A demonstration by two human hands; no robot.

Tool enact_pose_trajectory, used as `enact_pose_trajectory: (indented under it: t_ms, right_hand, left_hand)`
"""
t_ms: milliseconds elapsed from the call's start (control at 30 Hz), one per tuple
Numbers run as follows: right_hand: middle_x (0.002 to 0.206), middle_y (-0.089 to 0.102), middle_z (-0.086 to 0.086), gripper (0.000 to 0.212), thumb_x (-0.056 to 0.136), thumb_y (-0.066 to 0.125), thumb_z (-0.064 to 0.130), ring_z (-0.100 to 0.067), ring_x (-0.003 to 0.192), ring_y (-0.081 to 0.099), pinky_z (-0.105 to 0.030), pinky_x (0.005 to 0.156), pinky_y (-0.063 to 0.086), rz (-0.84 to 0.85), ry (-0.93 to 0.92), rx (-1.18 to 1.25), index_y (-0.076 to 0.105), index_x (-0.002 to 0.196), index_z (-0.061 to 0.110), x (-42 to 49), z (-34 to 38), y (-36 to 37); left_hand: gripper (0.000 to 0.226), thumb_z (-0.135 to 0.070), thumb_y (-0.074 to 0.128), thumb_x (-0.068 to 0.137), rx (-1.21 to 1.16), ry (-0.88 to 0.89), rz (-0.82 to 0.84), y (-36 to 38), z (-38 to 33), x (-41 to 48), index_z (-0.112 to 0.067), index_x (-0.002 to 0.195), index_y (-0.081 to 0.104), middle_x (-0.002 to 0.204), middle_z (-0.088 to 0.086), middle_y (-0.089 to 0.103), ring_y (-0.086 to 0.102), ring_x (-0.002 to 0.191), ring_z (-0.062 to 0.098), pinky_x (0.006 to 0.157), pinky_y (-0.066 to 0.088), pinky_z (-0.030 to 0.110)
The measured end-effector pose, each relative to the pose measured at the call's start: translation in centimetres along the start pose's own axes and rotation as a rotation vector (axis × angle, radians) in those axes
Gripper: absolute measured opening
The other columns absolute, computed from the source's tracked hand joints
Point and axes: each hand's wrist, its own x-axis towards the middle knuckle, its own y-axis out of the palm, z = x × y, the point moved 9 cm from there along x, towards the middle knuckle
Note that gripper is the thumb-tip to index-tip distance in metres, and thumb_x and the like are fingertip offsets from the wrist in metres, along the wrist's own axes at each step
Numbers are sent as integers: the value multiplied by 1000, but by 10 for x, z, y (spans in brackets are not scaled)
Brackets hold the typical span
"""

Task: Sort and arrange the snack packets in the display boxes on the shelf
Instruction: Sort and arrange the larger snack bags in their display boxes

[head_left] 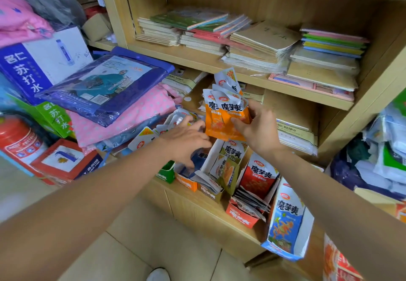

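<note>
My right hand (259,129) pinches a fanned bunch of orange packets (226,118) near their lower right corner, thumb across the front. The packets stand upright, long axis up and down, with their tops splaying toward the notebooks above. My left hand (186,141) is just beside the bunch on its left, fingers spread and fairly straight, gripping nothing I can see. I cannot tell whether its fingertips touch the bunch or the loose packets (142,140) heaped behind.

I judge the move turns on the orange display box (186,184) on the shelf ledge (219,217). It lies below and left of the bunch, right under my left wrist, so the left hand is nearer but also in the way. To its right the olive box (212,192), red box (241,218) and blue box (285,225) stand in a row.

The orange box's inside is hidden by my left hand. I cannot count the packets in the bunch.
</note>
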Motion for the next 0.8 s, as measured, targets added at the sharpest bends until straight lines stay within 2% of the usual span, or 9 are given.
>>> enact_pose_trajectory:
  t_ms: [100,167,267,367,533,667,800]
  right_hand:
    - [89,72,-5,32,85,73,20,-23,80,67,-45,70,57,0,14,15,64,115,26,2,1,1]
    - [91,72,-4,32,85,73,19,-23,83,68,-46,72,58,-1,28,32,64,115,25,3,0,2]
    - [95,72,-2,33,86,74,16,-21,85,68,-44,73,58,-10,40,26,64,118,22,1,-2,2]
    - [91,73,-5,33,85,74,13,-27,79,67,-44,68,57,-30,47,1,66,116,21,-3,-2,2]
    - [87,72,0,30,84,74,10,-23,75,68,-42,65,59,-35,86,14,67,111,20,-14,1,11]
    - [88,73,0,27,84,74,11,-21,74,69,-42,64,60,-52,99,5,67,110,15,-17,2,8]
    - [79,71,-4,22,82,74,12,-28,67,68,-46,57,58,-67,127,-20,66,101,20,-17,0,8]
  left_hand:
    - [77,-82,69,46,118,30,172,21,9,2,-35,107,60,107,-13,59,36,121,22,99,25,52]
    - [78,-81,67,48,215,47,231,30,8,4,-34,111,65,106,-10,62,36,121,22,98,26,55]
    - [60,-71,67,60,305,53,201,33,5,4,-34,106,72,96,-11,64,36,118,20,99,23,55]
    - [41,-60,65,72,360,37,194,38,6,1,-32,102,75,95,-14,65,38,119,23,109,19,57]
    - [24,-42,61,88,457,11,161,45,-4,5,-32,103,77,97,-15,69,42,121,28,116,11,59]
    - [19,-31,58,91,400,1,33,39,-4,6,-30,94,77,90,-15,70,44,119,25,117,15,54]
    - [17,-29,60,92,342,-24,27,39,-6,5,-27,94,77,90,-10,71,44,119,24,117,17,51]
